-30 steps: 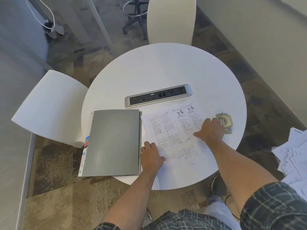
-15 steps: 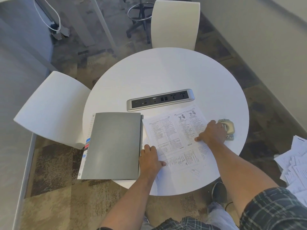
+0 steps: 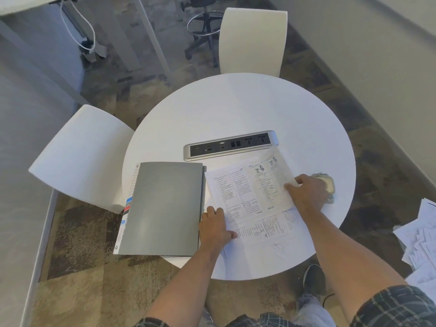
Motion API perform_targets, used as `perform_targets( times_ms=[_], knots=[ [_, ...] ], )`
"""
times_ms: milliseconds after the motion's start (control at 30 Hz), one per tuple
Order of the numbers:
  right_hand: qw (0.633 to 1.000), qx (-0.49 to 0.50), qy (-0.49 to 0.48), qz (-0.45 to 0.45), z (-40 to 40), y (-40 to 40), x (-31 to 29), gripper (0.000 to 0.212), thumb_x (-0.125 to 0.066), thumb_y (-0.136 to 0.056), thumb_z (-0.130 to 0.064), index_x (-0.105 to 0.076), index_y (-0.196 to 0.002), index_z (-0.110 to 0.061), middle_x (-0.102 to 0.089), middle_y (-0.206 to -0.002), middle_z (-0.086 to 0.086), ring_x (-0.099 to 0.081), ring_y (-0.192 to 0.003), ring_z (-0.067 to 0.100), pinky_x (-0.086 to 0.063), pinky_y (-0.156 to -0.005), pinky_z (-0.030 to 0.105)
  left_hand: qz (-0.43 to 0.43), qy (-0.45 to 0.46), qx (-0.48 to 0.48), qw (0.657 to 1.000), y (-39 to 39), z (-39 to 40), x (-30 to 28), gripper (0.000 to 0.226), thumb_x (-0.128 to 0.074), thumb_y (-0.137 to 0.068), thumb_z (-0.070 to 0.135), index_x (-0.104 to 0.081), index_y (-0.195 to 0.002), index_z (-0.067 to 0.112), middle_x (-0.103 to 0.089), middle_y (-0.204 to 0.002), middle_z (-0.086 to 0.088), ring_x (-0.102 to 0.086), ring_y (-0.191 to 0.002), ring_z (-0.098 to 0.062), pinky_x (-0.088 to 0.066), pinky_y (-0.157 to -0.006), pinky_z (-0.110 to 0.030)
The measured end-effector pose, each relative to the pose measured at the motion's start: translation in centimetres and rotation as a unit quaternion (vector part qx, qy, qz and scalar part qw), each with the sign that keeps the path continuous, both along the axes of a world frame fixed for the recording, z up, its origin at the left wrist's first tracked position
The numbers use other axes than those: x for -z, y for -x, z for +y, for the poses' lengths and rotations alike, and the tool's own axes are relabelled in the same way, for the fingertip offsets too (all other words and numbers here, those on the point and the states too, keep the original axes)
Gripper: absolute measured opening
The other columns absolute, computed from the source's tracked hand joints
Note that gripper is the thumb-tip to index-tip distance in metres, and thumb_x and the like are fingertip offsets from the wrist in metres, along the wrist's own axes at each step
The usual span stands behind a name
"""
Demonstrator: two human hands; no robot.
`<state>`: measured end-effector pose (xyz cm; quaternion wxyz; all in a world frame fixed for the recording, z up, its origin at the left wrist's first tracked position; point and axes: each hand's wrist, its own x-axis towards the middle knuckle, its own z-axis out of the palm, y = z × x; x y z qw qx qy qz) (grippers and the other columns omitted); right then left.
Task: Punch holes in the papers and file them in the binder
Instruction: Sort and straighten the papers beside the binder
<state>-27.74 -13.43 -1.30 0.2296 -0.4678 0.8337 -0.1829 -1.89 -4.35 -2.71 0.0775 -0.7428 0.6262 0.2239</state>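
Papers (image 3: 247,197) are lying printed side up on a round white table (image 3: 236,109) beside a closed grey binder (image 3: 162,208), the left hand (image 3: 215,228) pressing flat on their near corner while the right hand (image 3: 306,193) is pinching the top sheet's lifted edge near a hole punch (image 3: 329,185)

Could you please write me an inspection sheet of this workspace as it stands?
Surface: round white table, built-in socket strip.
Job's things: closed grey binder; printed papers beside it; hole punch at right.
Clutter: loose sheets on the floor.
Hands: left hand rests on the papers; right hand lifts the top sheet's edge.
Cables: white cable under a far desk.
Surroundings: two white chairs, carpet.
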Motion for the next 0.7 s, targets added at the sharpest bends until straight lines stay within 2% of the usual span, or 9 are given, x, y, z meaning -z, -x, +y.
perform_targets(
  times_ms=[67,167,267,333,433,467,533,600,700],
  knots=[
    [0.989,-0.027,0.048,-0.135,0.4,0.3,-0.6,0.015,-0.076,-0.086,-0.032,-0.073,-0.093,-0.018,-0.074,-0.087,-0.002,-0.067,-0.087,0.024,-0.048,-0.073,0.033,0.003,-0.006,0.012,1.000,-0.2,-0.8,-0.4,0.076,-0.082,-0.067,0.063,-0.054,-0.122,0.019,-0.049,-0.128,-0.003,-0.048,-0.118,-0.023,-0.047,-0.096,-0.035],
    [0.955,-0.081,0.064,-0.280,0.8,1.2,-2.0,0.009,-0.079,-0.087,-0.027,-0.079,-0.091,-0.018,-0.078,-0.081,-0.005,-0.073,-0.078,0.016,-0.057,-0.070,0.030,0.045,0.056,0.008,0.997,-0.5,-2.0,-1.5,0.079,-0.082,-0.067,0.063,-0.056,-0.127,0.021,-0.051,-0.130,-0.002,-0.053,-0.120,-0.023,-0.045,-0.099,-0.035],
    [0.917,-0.079,0.083,-0.381,0.6,2.0,-4.0,0.012,-0.084,-0.083,-0.018,-0.080,-0.093,-0.012,-0.079,-0.083,-0.001,-0.073,-0.075,0.014,-0.060,-0.071,0.028,0.132,0.161,-0.043,0.977,-1.0,-3.7,-3.3,0.116,-0.090,-0.059,0.058,-0.032,-0.153,0.021,-0.033,-0.158,-0.005,-0.040,-0.140,-0.028,-0.037,-0.115,-0.043],
    [0.896,-0.083,0.084,-0.428,0.2,2.3,-5.4,0.016,-0.083,-0.082,-0.009,-0.078,-0.096,-0.006,-0.078,-0.080,-0.001,-0.072,-0.072,0.013,-0.059,-0.071,0.025,0.168,0.191,-0.074,0.964,-1.8,-5.0,-4.8,0.139,-0.090,-0.050,0.066,-0.013,-0.159,0.026,-0.022,-0.167,-0.002,-0.029,-0.150,-0.026,-0.030,-0.121,-0.050],
    [0.874,-0.109,0.071,-0.468,-0.2,2.3,-7.0,0.016,-0.081,-0.080,-0.001,-0.076,-0.095,-0.004,-0.077,-0.079,0.000,-0.071,-0.072,0.015,-0.057,-0.069,0.023,0.214,0.191,-0.100,0.953,-3.2,-6.6,-6.9,0.144,-0.086,-0.042,0.077,-0.014,-0.159,0.033,-0.040,-0.160,0.004,-0.039,-0.146,-0.017,-0.030,-0.120,-0.048],
    [0.869,-0.111,0.071,-0.477,-0.3,2.2,-7.4,0.016,-0.080,-0.080,0.000,-0.076,-0.094,-0.004,-0.076,-0.078,0.001,-0.071,-0.072,0.016,-0.057,-0.068,0.023,0.237,0.175,-0.107,0.950,-3.5,-6.8,-7.6,0.139,-0.088,-0.045,0.073,-0.019,-0.159,0.033,-0.046,-0.155,0.004,-0.044,-0.142,-0.015,-0.031,-0.118,-0.044],
    [0.860,-0.104,0.074,-0.494,-0.6,1.9,-7.8,0.019,-0.081,-0.079,0.000,-0.075,-0.096,-0.003,-0.075,-0.081,0.005,-0.071,-0.074,0.019,-0.057,-0.069,0.026,0.324,0.133,-0.135,0.927,-4.5,-7.3,-8.3,0.119,-0.093,-0.052,0.059,-0.037,-0.153,0.029,-0.060,-0.140,0.001,-0.057,-0.128,-0.018,-0.044,-0.106,-0.038],
    [0.854,-0.097,0.077,-0.506,-0.7,1.5,-7.9,0.022,-0.082,-0.078,-0.001,-0.074,-0.098,-0.002,-0.073,-0.085,0.009,-0.070,-0.078,0.023,-0.057,-0.073,0.031,0.390,0.090,-0.154,0.903,-5.4,-7.3,-8.4,0.088,-0.096,-0.058,0.047,-0.061,-0.133,0.017,-0.072,-0.119,-0.002,-0.068,-0.109,-0.023,-0.055,-0.089,-0.034],
    [0.844,-0.088,0.089,-0.522,-0.5,0.3,-7.8,0.011,-0.080,-0.084,-0.010,-0.077,-0.094,-0.009,-0.075,-0.086,0.006,-0.069,-0.081,0.023,-0.055,-0.075,0.033,0.416,0.044,-0.153,0.895,-6.1,-6.4,-7.7,0.039,-0.088,-0.077,0.027,-0.077,-0.108,0.007,-0.079,-0.103,-0.006,-0.076,-0.097,-0.024,-0.060,-0.091,-0.045]
  ],
)
